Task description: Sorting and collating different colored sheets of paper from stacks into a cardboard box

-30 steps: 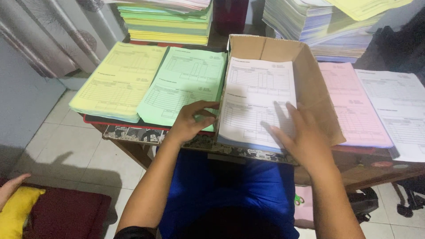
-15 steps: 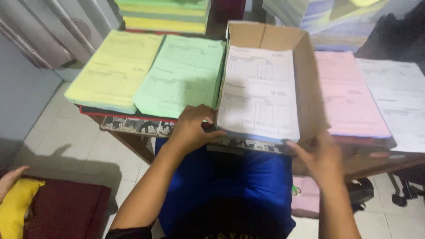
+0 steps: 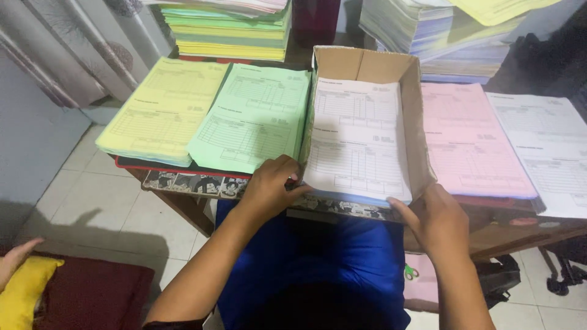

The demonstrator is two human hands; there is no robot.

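Paper stacks around the desk

A yellow stack lies beside a green stack; a pink stack touches a white stack. A yellow cushion sits on the floor.

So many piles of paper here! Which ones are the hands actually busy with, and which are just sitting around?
In hand:
left hand and right hand, gripping the near corners of the white form stack
cardboard box around that stack

Lying about:
yellow stack
green stack
pink stack
white sheets at far right
tall coloured piles behind
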